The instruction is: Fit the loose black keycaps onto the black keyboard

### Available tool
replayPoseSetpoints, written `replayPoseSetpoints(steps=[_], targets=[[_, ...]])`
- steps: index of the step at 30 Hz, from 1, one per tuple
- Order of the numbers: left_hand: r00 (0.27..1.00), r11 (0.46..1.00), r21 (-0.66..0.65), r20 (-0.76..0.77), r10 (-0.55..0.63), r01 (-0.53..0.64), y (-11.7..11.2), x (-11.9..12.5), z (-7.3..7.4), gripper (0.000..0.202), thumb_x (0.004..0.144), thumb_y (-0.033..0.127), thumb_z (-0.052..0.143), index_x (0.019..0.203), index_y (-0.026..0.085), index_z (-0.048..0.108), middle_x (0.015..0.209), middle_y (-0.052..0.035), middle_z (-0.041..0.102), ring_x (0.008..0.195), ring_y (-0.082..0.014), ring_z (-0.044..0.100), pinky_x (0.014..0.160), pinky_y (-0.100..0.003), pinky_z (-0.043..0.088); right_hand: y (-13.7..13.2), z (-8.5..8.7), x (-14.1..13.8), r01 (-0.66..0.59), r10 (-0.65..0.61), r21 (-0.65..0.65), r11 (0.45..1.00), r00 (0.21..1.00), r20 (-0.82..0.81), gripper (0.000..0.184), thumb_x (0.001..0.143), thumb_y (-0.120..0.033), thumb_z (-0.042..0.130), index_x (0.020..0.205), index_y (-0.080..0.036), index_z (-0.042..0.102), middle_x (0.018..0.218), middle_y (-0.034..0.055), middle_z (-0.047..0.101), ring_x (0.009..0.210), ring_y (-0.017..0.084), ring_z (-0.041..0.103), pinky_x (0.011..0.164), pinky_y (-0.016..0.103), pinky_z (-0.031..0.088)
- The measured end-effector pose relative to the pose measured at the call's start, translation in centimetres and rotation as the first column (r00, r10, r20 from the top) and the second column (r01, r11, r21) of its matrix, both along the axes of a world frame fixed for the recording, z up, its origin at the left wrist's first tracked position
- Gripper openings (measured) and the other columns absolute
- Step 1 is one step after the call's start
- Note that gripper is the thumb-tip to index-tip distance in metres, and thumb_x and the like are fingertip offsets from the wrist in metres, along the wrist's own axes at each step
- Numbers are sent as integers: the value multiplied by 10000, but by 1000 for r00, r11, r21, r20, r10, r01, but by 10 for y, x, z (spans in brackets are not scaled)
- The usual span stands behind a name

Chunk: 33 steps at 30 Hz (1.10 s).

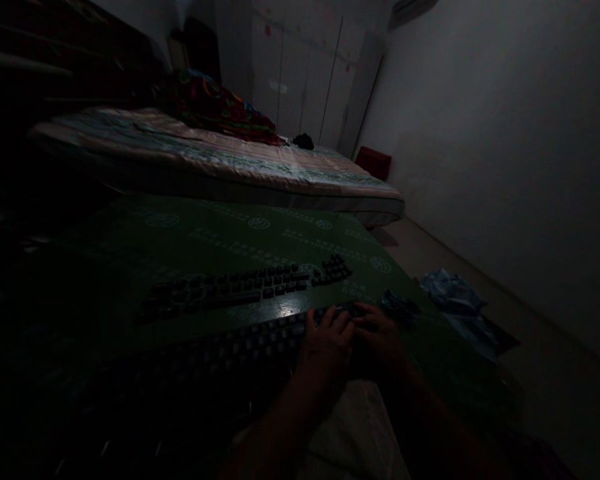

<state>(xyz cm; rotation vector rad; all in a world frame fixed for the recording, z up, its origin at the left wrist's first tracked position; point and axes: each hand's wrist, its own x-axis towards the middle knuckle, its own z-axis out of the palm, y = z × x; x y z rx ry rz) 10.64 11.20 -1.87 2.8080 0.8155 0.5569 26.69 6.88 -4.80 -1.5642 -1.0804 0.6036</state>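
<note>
A dark keyboard point(220, 353) lies slanted across the near part of the green table, its left end lost in shadow. At its right end my left hand point(327, 340) bends over the top, fingers curled down onto it. My right hand point(380, 333) meets it from the right, fingers curled inward at the same end. The fingertips are too dark to show whether a small part is between them. Beyond the keyboard, loose black keycaps point(240, 285) lie in rows like a keyboard layout, with a smaller group of keycaps point(336, 268) at the right.
The green table point(220, 240) bears pale printed logos. A dark crumpled cloth or bag point(399, 307) lies right of my hands, and a bluish plastic bag point(453, 293) lies farther right. Behind the table stands a bed point(280, 170) with a red blanket point(215, 110); a white wall is at right.
</note>
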Motion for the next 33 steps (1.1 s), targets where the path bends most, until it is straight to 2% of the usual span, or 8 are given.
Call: replayPoseSetpoints(steps=[13,28,33], targets=[[1000,1000,-2,-12,8,-8,-1,0,2,251,898,267,454,1136,228,522,1277,-53,554,1252,-295,411,1010,-647,242,-2,1,-1,-16,14,26,1000,997,73,151,628,-346,734,733,-239,747,1185,85,614,1105,259,552,967,424,408],[1000,1000,22,28,14,-14,-1,-1,-2,285,886,248,474,1167,245,518,1298,-45,536,1264,-277,391,1028,-623,243,-2,1,-3,-17,14,33,999,995,103,162,641,-295,714,795,-251,738,1208,78,591,1107,234,551,968,388,420],[1000,1000,-11,21,9,-8,-1,-1,0,286,885,247,467,1167,235,517,1303,-48,539,1255,-284,401,1032,-634,223,-2,1,-4,-7,2,51,999,995,102,139,643,-289,698,771,-247,733,1192,72,596,1128,242,534,985,399,403]])
